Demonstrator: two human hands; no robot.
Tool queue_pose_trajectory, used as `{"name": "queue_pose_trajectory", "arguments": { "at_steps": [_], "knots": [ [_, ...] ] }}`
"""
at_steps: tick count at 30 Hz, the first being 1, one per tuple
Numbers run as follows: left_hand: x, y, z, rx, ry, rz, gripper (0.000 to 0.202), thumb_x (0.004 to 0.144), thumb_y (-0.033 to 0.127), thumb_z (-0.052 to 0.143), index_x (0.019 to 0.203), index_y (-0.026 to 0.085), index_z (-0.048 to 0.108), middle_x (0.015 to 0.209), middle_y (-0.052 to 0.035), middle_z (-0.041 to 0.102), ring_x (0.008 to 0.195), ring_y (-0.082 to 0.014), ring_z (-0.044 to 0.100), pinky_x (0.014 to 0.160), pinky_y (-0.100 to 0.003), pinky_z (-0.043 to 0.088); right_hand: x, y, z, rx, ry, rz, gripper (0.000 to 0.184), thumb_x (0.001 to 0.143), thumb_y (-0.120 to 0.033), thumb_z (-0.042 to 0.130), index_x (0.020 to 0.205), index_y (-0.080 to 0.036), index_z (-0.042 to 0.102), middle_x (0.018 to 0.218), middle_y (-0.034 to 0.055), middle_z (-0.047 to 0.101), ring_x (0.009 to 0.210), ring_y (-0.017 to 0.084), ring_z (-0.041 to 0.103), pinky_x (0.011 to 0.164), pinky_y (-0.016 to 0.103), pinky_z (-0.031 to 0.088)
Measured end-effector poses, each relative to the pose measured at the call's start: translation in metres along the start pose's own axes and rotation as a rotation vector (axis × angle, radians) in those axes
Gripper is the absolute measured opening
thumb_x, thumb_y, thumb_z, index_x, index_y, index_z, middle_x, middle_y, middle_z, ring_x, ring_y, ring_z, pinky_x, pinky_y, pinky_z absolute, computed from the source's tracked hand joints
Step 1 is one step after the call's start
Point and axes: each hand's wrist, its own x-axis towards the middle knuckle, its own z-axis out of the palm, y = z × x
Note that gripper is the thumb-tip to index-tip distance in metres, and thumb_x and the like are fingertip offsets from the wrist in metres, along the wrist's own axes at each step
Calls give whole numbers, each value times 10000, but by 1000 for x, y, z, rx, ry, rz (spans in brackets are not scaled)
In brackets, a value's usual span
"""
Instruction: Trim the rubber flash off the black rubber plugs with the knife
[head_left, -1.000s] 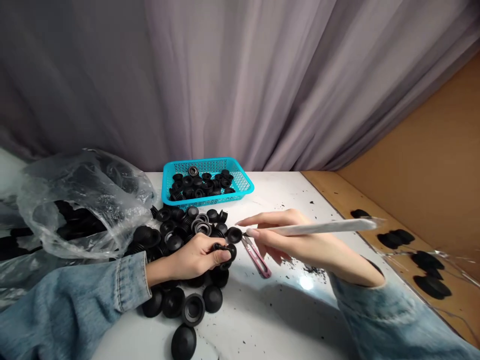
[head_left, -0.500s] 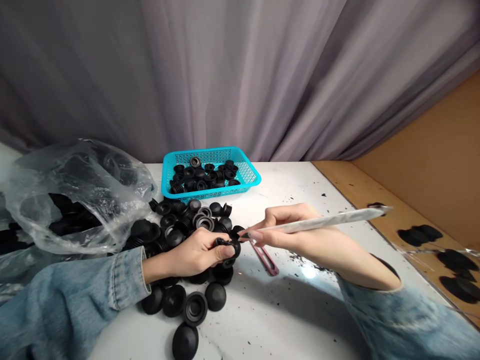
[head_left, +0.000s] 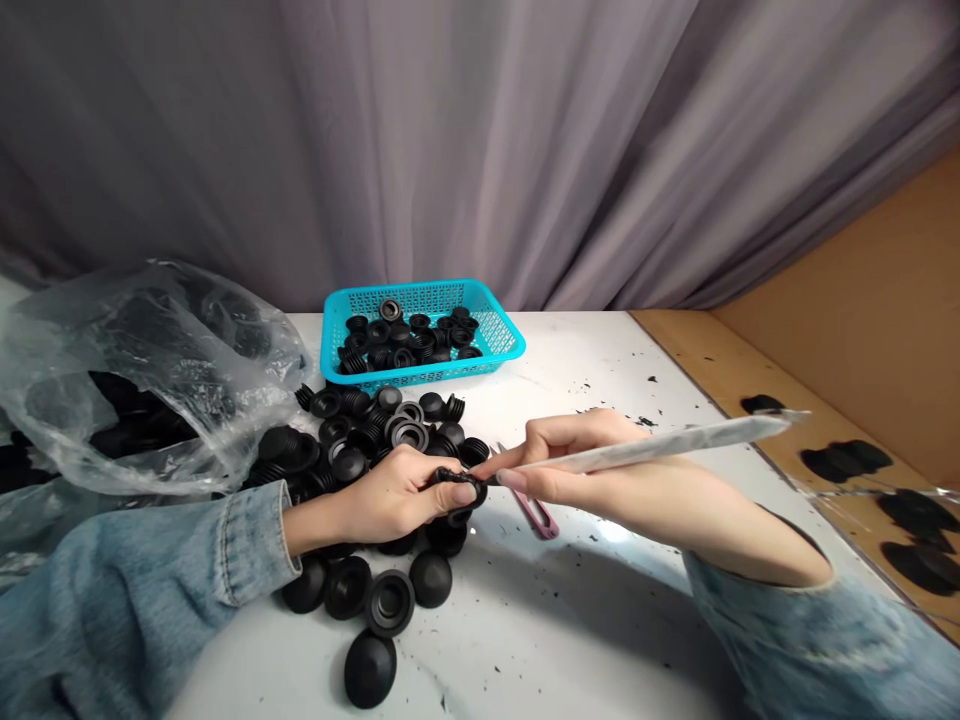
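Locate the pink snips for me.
In the head view, the pink snips lie on the white table, just right of the black caps, partly hidden behind the right hand.

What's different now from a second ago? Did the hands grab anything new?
The right hand moved left, bringing the tip end of its long white tool close to the black piece in the left hand. Nothing new was grabbed or let go. The blue basket and pink snips stayed put on the table.
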Motion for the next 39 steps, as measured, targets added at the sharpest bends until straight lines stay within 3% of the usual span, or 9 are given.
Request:
{"name": "queue_pose_trajectory", "arguments": {
  "at_steps": [3, 8, 16, 34, 39],
  "knots": [
    [0, -1, 1, 29, 32, -4, 351, 876, 361, 430, 592, 157, 395, 526, 56, 357, 472, -63, 338, 445, -177, 284, 1, 1, 0, 11, 1, 27, 313, 789, -417, 589, 586, -197, 498, 584, 11, 625, 667, 175, 650, 599, 265, 486],
    [-1, -3, 3, 24, 56, -44, 376, 876, 408, 420, 594, 160, 396, 518, 55, 348, 464, -66, 323, 432, -187, 270, 4, 1, 1, 34, 5, 64, 296, 784, -386, 596, 581, -202, 484, 506, -7, 581, 579, 164, 618, 527, 260, 454],
    [0, -3, 3, -33, 64, -78, 436, 874, 494, 407, 598, 156, 403, 516, 57, 352, 457, -62, 334, 430, -187, 278, 6, 1, 4, 5, 64, 75, 294, 788, -357, 589, 566, -191, 491, 443, -29, 551, 391, 88, 441, 418, 214, 341],
    [0, -3, 3, -56, 72, -106, 404, 876, 451, 423, 600, 157, 393, 507, 59, 353, 444, -55, 331, 404, -182, 255, 7, 5, 6, -18, 78, 72, 287, 779, -374, 600, 576, -205, 489, 447, -21, 555, 424, 119, 504, 445, 238, 399],
    [1, -5, 3, -65, 81, -124, 422, 870, 482, 423, 601, 158, 392, 513, 59, 346, 442, -54, 326, 393, -182, 250, 4, 5, 16, -202, 176, -87, 270, 824, -373, 548, 627, -192, 580, 577, 30, 636, 499, 136, 560, 475, 247, 415]
  ]
}}
